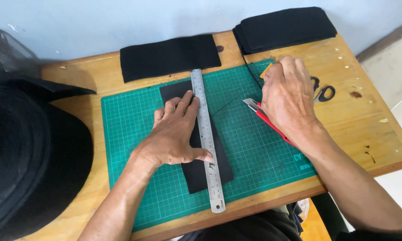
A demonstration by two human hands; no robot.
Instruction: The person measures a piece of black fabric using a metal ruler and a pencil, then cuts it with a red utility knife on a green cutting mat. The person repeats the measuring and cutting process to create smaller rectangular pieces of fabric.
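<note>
Steel under the palm: the left hand [176,134] lies flat, fingers spread, pinning a steel ruler [206,134] lengthwise over a black felt strip [196,174], evidently so neither slips on the green cutting mat [250,147]. The right hand [285,98], wrist bent and knuckles up, is closed around a red utility knife [265,118], blade clear of the ruler's right edge. Further out on the wooden table [366,134] sit black-handled scissors [323,91] and stacked black felt pieces [283,27].
</note>
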